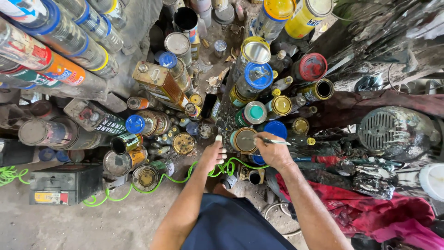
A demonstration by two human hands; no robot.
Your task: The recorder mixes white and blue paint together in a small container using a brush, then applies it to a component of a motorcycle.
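Paint can btwn hands, R-hand screwdriver on lid.

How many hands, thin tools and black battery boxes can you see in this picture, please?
hands: 2, left hand and right hand
thin tool: 1
black battery box: 1
total: 4

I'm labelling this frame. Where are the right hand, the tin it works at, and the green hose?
right hand [274, 152], head view, back of the hand.
tin [244, 140], head view, its flat lid.
green hose [173, 178], head view, curve on the floor.
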